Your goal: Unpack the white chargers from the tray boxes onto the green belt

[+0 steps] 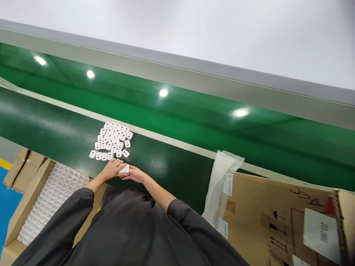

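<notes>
A small white plastic part (124, 169) sits between my two hands at the near edge of the green table (55, 129). My left hand (112, 169) curls around its left side. My right hand (134, 173) pinches its right side. Just beyond my hands, several white square parts (112, 141) with slots lie in a loose cluster on the table.
An open cardboard box (16, 225) at lower left holds a white tray (50, 199) of many small parts. A large cardboard box (277, 218) with a plastic bag liner (219, 184) stands at right. A green conveyor belt (194, 111) with a grey rail runs behind.
</notes>
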`<state>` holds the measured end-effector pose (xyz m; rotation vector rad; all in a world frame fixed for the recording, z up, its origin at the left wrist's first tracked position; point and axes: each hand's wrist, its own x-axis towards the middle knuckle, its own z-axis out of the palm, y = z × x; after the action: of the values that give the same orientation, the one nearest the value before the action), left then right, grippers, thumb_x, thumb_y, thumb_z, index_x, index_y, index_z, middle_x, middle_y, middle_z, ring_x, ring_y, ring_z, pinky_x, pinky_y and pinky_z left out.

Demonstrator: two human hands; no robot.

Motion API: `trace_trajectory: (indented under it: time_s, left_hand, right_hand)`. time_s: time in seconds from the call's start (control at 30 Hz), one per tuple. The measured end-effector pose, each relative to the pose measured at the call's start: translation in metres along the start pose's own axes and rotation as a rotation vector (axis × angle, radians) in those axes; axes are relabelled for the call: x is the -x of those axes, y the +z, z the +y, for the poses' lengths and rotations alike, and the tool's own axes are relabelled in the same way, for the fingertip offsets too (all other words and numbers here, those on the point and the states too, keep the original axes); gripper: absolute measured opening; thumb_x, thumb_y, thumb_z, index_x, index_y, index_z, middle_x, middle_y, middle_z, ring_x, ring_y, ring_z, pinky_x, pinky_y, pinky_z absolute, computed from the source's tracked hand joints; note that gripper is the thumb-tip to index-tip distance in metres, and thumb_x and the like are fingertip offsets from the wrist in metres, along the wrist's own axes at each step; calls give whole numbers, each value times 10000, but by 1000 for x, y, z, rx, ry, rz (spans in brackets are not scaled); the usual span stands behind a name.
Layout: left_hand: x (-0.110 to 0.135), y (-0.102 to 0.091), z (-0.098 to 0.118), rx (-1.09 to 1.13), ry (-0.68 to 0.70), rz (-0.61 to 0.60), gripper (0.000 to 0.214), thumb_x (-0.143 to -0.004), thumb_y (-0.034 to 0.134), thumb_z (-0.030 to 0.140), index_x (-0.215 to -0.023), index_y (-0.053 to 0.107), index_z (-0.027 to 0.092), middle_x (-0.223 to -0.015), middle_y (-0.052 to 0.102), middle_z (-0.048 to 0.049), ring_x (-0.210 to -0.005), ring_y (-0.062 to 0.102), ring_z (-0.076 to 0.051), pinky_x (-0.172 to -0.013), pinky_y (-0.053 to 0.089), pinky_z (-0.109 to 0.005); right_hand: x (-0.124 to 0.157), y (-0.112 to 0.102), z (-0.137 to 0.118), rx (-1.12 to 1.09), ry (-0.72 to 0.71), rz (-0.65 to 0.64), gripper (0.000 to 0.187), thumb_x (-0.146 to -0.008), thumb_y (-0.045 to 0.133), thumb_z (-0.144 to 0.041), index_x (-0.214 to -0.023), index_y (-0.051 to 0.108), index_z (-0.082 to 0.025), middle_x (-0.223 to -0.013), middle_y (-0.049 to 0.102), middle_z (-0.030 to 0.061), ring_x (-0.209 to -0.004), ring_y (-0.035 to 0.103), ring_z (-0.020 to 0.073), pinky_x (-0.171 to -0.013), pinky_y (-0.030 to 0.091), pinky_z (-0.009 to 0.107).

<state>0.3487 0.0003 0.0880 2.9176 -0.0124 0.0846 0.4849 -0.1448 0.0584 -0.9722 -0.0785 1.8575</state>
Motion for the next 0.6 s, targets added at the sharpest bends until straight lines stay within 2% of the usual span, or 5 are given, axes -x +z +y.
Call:
trace_trajectory:
  time_s: [0.17, 0.37, 0.43, 0.5, 0.6]
  left_hand:
    - [-11, -6, -9, -97, -18, -8, 313, -949, 539, 456, -1170, 652, 265, -988, 668, -77, -912, 602, -195, -780, 370, -332]
    - [-34, -19, -13, -186, 47, 108, 241, -942, 554, 361, -1123, 677, 260, -1144, 678, -108, -977, 626, -240, -813, 393, -367]
    - [-37, -24, -8, -188, 88, 162, 292, -930, 551, 332, -1193, 652, 256, -1158, 677, -136, -955, 634, -276, -799, 411, -398]
    - [-40, -21, -4, -231, 56, 191, 426, -910, 556, 387, -1328, 562, 309, -1174, 674, -127, -982, 637, -311, -789, 437, -424]
    - [-55, 1, 12, -181, 30, 188, 671, -875, 560, 454, -1500, 351, 330, -1246, 649, -131, -998, 636, -376, -776, 461, -484]
  right_hand:
    - [36, -24, 0, 63, -76, 115, 428, -861, 659, -413, -1237, 553, -240, -1123, 702, 74, -880, 734, 177, -859, 566, 353]
    - [113, -61, 24, 112, -212, 334, 462, -785, 712, -477, -1161, 596, -234, -1102, 693, 58, -858, 723, 155, -836, 544, 318]
    - [142, -67, 35, 108, -269, 426, 474, -743, 740, -493, -1117, 621, -227, -1048, 703, 50, -838, 722, 166, -817, 544, 331]
    - [175, -71, 46, 99, -329, 529, 468, -705, 763, -497, -1064, 647, -219, -970, 708, 37, -805, 720, 180, -803, 544, 352]
    - [232, -75, 62, 94, -422, 716, 420, -683, 772, -481, -998, 675, -222, -888, 698, 24, -797, 709, 201, -828, 538, 394]
